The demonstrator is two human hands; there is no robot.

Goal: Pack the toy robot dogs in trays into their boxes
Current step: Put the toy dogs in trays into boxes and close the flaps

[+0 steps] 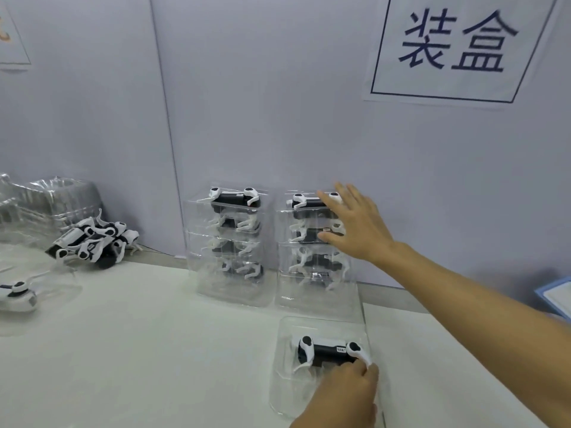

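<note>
A clear plastic tray [282, 359] lies on the white table near me, with a black and white toy robot dog [327, 350] lying in it. My left hand [343, 396] rests over the tray's near side, its fingers curled against the dog's rear leg and body. Against the wall stand two stacks of clear trays, each tray holding a dog: the left stack [228, 242] and the right stack [309, 267]. My right hand [355, 223] reaches over the right stack with fingers spread and straight, touching its upper trays.
A pile of loose toy dogs [92, 242] lies at the left by the wall, beside stacked empty clear trays [46, 205]. Another tray with a dog [18, 295] sits at the left edge. A blue-edged sheet [556, 298] lies far right. A printed sign [448, 47] hangs on the wall.
</note>
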